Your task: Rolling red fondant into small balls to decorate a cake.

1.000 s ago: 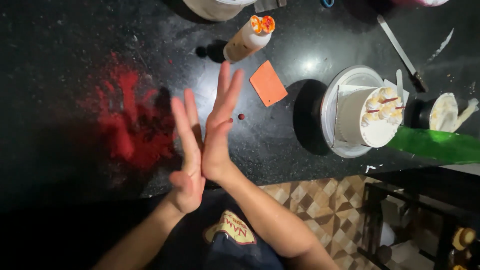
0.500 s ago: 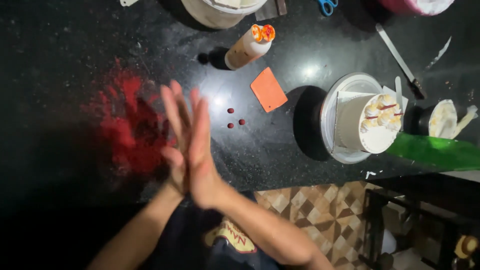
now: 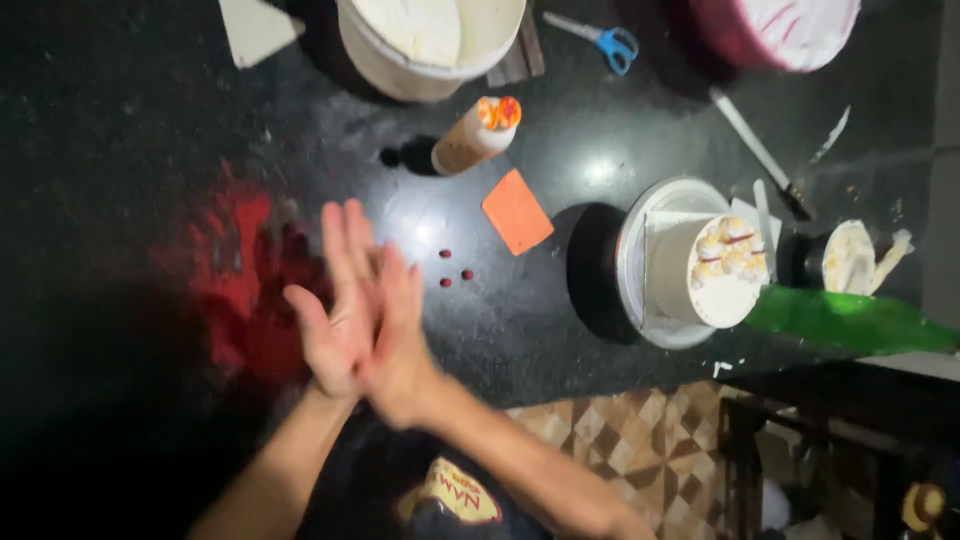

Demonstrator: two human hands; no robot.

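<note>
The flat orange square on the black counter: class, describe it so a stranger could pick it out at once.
Start at the black stone counter and find the small white iced cake on its round stand. Just left of the stand lies the flat orange square scraper, below the tipped squeeze bottle with an orange cap. It is the only flat, plain orange piece there.
</note>
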